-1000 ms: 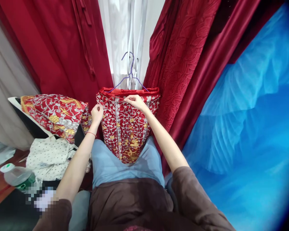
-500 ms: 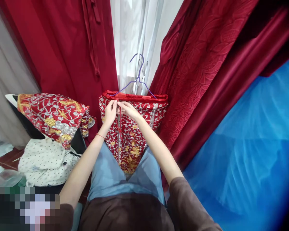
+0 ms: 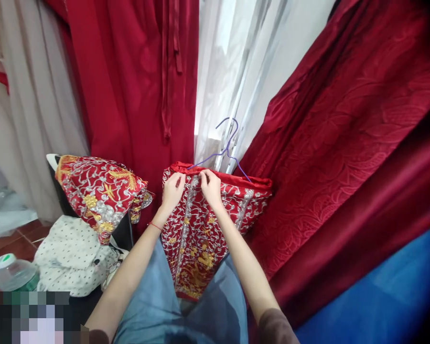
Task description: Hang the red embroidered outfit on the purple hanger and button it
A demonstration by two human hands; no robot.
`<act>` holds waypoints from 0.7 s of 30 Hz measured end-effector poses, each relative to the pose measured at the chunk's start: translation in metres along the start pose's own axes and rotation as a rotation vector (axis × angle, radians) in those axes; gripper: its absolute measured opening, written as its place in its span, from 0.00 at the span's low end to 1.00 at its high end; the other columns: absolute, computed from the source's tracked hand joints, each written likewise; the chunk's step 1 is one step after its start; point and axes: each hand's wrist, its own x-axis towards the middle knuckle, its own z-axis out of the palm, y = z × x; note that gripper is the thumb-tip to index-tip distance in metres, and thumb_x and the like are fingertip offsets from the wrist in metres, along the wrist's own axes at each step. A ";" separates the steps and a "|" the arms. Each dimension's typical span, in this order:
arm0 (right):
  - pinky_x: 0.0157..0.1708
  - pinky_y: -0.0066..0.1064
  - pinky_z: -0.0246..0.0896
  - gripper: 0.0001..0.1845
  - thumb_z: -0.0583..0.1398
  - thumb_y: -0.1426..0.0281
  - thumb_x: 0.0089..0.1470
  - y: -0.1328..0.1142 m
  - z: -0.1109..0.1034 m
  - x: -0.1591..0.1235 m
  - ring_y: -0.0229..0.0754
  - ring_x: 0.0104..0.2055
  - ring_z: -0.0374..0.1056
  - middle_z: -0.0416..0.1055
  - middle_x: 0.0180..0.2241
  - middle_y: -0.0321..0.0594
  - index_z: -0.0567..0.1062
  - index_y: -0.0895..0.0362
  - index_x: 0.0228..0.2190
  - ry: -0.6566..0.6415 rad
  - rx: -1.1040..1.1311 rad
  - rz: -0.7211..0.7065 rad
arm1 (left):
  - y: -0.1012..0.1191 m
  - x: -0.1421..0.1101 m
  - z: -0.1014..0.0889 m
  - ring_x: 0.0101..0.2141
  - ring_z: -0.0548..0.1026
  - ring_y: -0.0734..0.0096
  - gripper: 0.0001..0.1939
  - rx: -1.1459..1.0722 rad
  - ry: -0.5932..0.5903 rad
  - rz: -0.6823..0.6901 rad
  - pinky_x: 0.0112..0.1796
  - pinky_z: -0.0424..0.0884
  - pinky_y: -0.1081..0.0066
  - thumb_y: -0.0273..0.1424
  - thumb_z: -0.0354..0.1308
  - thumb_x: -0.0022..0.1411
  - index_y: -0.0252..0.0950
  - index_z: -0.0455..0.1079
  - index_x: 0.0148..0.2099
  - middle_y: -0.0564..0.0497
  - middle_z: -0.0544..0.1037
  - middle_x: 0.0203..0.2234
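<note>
A red embroidered skirt (image 3: 208, 234) with silver and gold patterning hangs in front of my legs, its plain red waistband (image 3: 232, 179) uppermost. The hook and shoulders of a purple hanger (image 3: 226, 150) rise out of the waistband. My left hand (image 3: 173, 192) pinches the top edge near the left end, fingertips closed on the fabric. A short way to the right, my right hand (image 3: 212, 191) pinches the same edge with thumb and forefinger. Between the hands runs a vertical silver trim (image 3: 189, 200). The skirt's inside is hidden.
Left of me, a matching embroidered garment (image 3: 103, 193) drapes over a dark chair-like support. Below it sit a white dotted bag (image 3: 73, 258) and a clear bottle (image 3: 14, 272) with a green-marked cap. Red fabric (image 3: 344, 157) hangs close on the right; blue fabric (image 3: 387, 296) lies lower right.
My hands were together at a thin red cord hanging from the waistband; now they are apart, each at the edge, and the cord no longer shows. The view has shifted left and up.
</note>
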 end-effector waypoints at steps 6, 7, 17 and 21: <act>0.40 0.32 0.60 0.15 0.50 0.64 0.64 -0.006 -0.003 -0.002 0.45 0.37 0.70 0.77 0.35 0.41 0.74 0.53 0.32 0.010 -0.128 0.026 | 0.002 -0.012 0.000 0.30 0.69 0.69 0.15 -0.148 -0.030 -0.136 0.35 0.66 0.69 0.42 0.50 0.71 0.39 0.68 0.36 0.52 0.72 0.29; 0.38 0.32 0.59 0.15 0.51 0.63 0.64 -0.008 -0.003 -0.002 0.44 0.34 0.69 0.77 0.32 0.40 0.74 0.53 0.31 0.005 -0.135 0.055 | 0.003 -0.014 0.002 0.27 0.67 0.71 0.14 -0.215 -0.033 -0.201 0.31 0.65 0.70 0.42 0.50 0.70 0.40 0.67 0.37 0.53 0.70 0.26; 0.30 0.30 0.57 0.08 0.62 0.69 0.52 0.005 -0.036 0.014 0.38 0.22 0.65 0.72 0.19 0.35 0.81 0.56 0.26 -0.446 -0.051 0.129 | 0.002 -0.020 -0.025 0.28 0.68 0.70 0.07 0.209 -0.117 0.018 0.31 0.60 0.69 0.33 0.57 0.62 0.40 0.74 0.32 0.50 0.74 0.27; 0.29 0.28 0.57 0.08 0.65 0.66 0.48 -0.004 -0.050 0.016 0.35 0.24 0.64 0.76 0.23 0.34 0.84 0.56 0.29 -0.738 0.191 0.084 | -0.003 -0.007 -0.021 0.24 0.63 0.73 0.13 0.215 0.268 -0.146 0.29 0.57 0.70 0.38 0.57 0.65 0.38 0.74 0.30 0.53 0.66 0.21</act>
